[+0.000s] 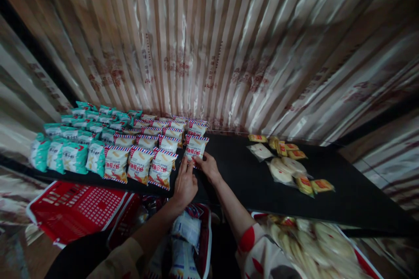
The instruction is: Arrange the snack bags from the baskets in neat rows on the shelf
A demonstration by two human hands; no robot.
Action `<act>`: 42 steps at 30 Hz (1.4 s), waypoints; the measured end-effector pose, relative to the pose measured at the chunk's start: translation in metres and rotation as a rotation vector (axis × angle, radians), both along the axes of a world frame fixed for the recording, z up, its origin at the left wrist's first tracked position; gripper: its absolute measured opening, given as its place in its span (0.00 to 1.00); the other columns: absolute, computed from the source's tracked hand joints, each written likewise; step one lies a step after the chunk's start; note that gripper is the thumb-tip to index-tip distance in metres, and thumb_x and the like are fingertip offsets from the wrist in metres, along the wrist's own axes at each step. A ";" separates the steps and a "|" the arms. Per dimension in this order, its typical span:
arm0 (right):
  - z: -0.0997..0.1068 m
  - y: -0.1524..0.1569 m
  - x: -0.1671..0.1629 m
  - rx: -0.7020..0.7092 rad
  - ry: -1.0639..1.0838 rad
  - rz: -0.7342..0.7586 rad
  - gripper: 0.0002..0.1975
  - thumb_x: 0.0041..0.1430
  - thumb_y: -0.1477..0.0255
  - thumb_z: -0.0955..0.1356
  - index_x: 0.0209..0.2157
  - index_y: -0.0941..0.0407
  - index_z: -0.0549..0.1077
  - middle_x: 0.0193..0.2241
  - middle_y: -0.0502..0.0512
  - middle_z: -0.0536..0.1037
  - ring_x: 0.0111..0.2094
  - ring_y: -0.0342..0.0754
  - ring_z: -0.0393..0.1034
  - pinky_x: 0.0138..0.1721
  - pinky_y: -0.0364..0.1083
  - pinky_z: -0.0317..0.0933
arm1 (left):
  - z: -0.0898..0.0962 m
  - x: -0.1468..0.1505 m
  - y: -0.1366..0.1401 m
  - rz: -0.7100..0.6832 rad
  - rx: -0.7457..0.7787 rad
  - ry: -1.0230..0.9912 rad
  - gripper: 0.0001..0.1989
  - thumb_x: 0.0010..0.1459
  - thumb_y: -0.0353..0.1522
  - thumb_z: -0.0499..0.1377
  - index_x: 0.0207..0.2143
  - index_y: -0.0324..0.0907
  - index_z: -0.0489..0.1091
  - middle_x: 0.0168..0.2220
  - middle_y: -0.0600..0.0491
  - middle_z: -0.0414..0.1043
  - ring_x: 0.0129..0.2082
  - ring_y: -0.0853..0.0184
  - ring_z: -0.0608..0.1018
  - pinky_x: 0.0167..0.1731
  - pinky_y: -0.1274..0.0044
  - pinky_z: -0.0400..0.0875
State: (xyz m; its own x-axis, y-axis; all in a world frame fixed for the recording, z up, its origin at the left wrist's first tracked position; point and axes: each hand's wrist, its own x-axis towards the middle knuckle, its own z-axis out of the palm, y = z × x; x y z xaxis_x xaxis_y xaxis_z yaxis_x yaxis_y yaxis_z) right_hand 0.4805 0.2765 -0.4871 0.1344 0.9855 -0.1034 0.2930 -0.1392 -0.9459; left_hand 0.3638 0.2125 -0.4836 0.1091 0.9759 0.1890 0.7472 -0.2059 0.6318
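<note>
Sleeves: the left sleeve point(121, 257) and right sleeve point(257, 248) are cut off by the lower edge.
Baskets: the left basket point(88, 205) is red and tilted; the middle basket point(206, 231) is partly covered by the left arm; the right basket point(366, 266) is cut off below, its flat packs blurred.
Left hand point(185, 186): fingers extended close together, tips at the front bag's lower edge; grip cannot be determined.
Right hand point(209, 168): thumb and fingers narrowly spread at the lower right corner; far fingertips hidden, grip unconfirmed.
Front bag point(196, 143): upright on the black table point(229, 174), between the hands; base covered by fingers.
White bags point(139, 165): left of it, rear rows partly hidden.
Teal bags point(75, 157): farther left, overlapping; print illegible.
Curtain point(196, 52): striped, behind the table, lettering unclear.
</note>
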 end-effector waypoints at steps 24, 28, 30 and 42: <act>-0.004 0.019 -0.013 0.072 -0.374 -0.053 0.23 0.54 0.62 0.64 0.51 0.54 0.67 0.42 0.56 0.76 0.40 0.51 0.71 0.42 0.47 0.63 | -0.017 -0.004 0.029 0.016 0.050 0.072 0.30 0.50 0.21 0.50 0.58 0.35 0.58 0.63 0.43 0.52 0.63 0.56 0.55 0.60 0.63 0.57; -0.007 0.022 -0.013 0.098 -0.373 0.014 0.20 0.55 0.63 0.64 0.49 0.51 0.68 0.38 0.53 0.77 0.38 0.50 0.71 0.39 0.46 0.64 | -0.018 -0.006 0.030 0.046 0.050 0.077 0.29 0.50 0.22 0.50 0.57 0.36 0.59 0.63 0.45 0.52 0.63 0.56 0.56 0.59 0.64 0.57; -0.008 0.023 -0.014 0.115 -0.364 0.027 0.20 0.55 0.63 0.63 0.49 0.51 0.68 0.37 0.53 0.76 0.38 0.50 0.71 0.39 0.46 0.64 | -0.017 -0.006 0.030 0.058 0.040 0.080 0.29 0.50 0.23 0.50 0.57 0.36 0.60 0.63 0.45 0.53 0.63 0.56 0.56 0.60 0.66 0.56; -0.012 0.023 -0.020 0.247 -0.374 -0.134 0.26 0.53 0.61 0.64 0.51 0.60 0.67 0.51 0.66 0.68 0.53 0.57 0.60 0.54 0.54 0.55 | -0.013 -0.003 0.029 0.069 0.013 0.101 0.30 0.50 0.22 0.50 0.58 0.33 0.59 0.63 0.42 0.51 0.63 0.54 0.56 0.60 0.65 0.55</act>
